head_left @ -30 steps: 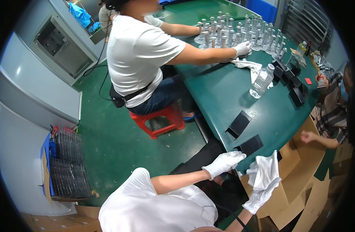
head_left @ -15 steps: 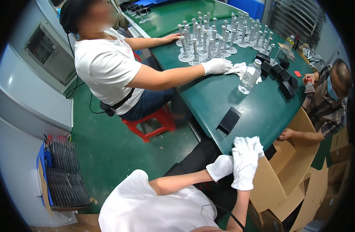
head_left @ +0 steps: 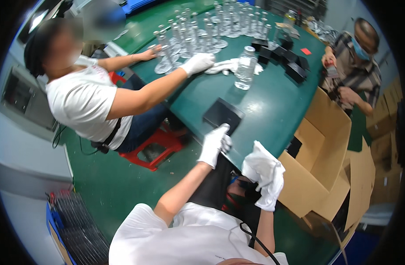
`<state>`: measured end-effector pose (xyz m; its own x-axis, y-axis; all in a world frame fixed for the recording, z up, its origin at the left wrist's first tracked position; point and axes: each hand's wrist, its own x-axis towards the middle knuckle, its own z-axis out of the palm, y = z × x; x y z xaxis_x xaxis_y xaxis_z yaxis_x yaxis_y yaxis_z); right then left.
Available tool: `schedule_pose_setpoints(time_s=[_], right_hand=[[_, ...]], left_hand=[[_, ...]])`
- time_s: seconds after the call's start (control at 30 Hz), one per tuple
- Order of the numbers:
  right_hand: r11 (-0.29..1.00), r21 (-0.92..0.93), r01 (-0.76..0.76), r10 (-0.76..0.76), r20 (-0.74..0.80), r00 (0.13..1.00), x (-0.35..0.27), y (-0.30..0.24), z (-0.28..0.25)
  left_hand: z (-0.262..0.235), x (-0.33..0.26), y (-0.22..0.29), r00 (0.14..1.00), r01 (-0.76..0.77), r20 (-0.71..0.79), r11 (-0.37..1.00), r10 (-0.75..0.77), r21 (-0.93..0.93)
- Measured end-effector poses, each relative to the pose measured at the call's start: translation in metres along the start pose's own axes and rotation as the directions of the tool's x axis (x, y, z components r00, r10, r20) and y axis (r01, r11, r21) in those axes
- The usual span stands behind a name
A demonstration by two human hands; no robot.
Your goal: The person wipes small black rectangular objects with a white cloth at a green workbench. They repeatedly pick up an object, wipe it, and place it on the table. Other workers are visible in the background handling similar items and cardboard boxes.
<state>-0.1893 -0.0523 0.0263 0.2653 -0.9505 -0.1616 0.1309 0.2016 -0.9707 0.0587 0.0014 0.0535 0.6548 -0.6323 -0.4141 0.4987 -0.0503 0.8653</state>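
A black open-sided box-shaped part [head_left: 223, 114] lies near the front left edge of the green table. My left hand [head_left: 214, 145], in a white glove, reaches its near corner, the fingers closed on that edge; how firmly they grip is blurred. My right hand [head_left: 269, 187], also gloved, is held off the table's near corner and closed on a crumpled white cloth [head_left: 260, 161], which covers most of its fingers. Farther in stands a clear plastic bottle [head_left: 245, 70] holding clear liquid, with another white cloth [head_left: 224, 66] behind it.
Several black parts [head_left: 284, 57] cluster at the right, beyond the bottle. Many clear discs with upright posts [head_left: 198, 37] fill the far side. A co-worker [head_left: 87, 84] sits at the left; another person [head_left: 354, 66] is beyond the open cardboard box [head_left: 321, 145] at the right.
My hands have come apart. The left has reached forward to the black part; the right keeps the cloth, which now hangs more spread out. The view has shifted.
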Motion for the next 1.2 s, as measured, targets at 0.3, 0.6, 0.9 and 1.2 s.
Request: schedule_pose_setpoints(time_s=[0.3,0.6,0.9,1.2], right_hand=[[0.745,-0.509,0.430,-0.409,0.159,0.898,0.048,0.031,0.045],[0.962,-0.053,0.269,-0.257,0.171,0.951,0.039,-0.030,0.068],[0.865,-0.253,0.433,-0.396,0.184,0.900,0.052,-0.011,0.069],[0.957,-0.130,0.260,-0.225,0.237,0.945,0.056,-0.042,0.065]], left_hand=[[-0.045,0.036,0.006,0.921,-0.363,-0.154,0.932,0.357,-0.010],[0.113,0.066,0.043,0.852,-0.456,0.407,0.849,0.330,0.267],[0.247,0.296,0.058,0.870,-0.346,0.124,0.409,0.478,0.844],[0.277,0.395,0.060,0.781,-0.441,0.139,0.381,0.609,0.813]])
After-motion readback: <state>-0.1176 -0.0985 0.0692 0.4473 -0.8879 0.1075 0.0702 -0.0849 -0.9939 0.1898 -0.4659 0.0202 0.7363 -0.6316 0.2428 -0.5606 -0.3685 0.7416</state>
